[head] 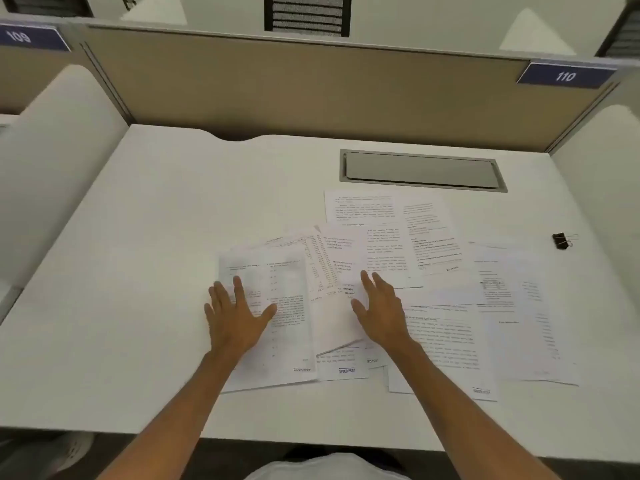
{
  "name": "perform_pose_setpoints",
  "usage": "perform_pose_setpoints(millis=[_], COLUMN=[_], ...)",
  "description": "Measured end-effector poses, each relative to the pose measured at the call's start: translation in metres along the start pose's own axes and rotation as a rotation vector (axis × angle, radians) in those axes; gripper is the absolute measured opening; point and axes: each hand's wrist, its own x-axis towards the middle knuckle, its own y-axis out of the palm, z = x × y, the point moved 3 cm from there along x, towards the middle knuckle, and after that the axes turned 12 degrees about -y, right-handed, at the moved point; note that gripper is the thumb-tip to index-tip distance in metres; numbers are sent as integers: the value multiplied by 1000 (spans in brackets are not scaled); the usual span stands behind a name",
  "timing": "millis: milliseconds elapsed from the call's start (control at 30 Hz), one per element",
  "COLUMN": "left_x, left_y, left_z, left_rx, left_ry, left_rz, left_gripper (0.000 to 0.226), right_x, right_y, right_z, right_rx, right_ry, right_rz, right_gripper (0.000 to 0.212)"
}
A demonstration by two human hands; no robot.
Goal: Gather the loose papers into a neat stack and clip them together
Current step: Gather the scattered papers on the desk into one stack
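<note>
Several loose printed papers [433,341] lie spread and overlapping across the middle and right of the white desk [138,271]. My left hand [235,317] rests flat, fingers apart, on the leftmost sheet [291,341]. My right hand [381,310] lies flat with spread fingers on the sheets in the middle of the pile. Neither hand holds anything. A small black binder clip [560,240] sits alone on the desk at the far right, well away from both hands.
A grey metal cable hatch [422,170] is set into the desk behind the papers. A beige partition [311,88] closes off the back, with white side dividers left and right. A blue label reading 110 [565,76] sits top right.
</note>
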Motion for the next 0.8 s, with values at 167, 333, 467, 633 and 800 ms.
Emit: perform_pose_setpoints(millis=[167,333,467,633,800], left_x=[-5,-19,-31,-37,-35], left_y=[14,25,35,38,15], left_z=[2,-17,-36,-43,-25], left_rx=[77,57,45,-51,-428], left_ry=[-50,-8,6,83,-165], left_rz=[1,-35,-34,-35,-110], left_gripper=[102,97,95,88,83], right_x=[0,-3,-6,-14,-21], right_y=[8,16,23,32,20], right_z=[5,16,26,35,25], right_rx=[-67,-135,-112,-10,78], right_ry=[99,118,89,62,260], right_rz=[-7,-17,-30,0,-125], right_gripper=[63,51,49,52,60])
